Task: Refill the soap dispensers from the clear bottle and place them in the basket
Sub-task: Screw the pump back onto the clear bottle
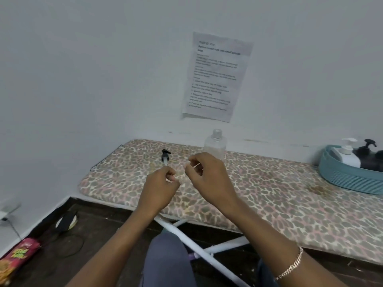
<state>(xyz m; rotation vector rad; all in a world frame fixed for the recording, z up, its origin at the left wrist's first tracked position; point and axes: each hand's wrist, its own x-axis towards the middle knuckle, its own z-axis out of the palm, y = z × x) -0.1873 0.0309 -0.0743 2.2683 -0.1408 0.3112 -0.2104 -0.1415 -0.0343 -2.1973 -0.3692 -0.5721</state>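
From the head camera, the left hand pinches the thin tube of a black pump top, and the right hand pinches that tube's other end. The tube looks light, bendy and probably slippery; better to hold the collar. The uncapped clear bottle stands near the board's back edge. Two dispensers sit in the basket at the right end.

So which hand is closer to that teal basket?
Right. The right hand is the nearer one, though apart from the teal basket; the left hand is farther away still.
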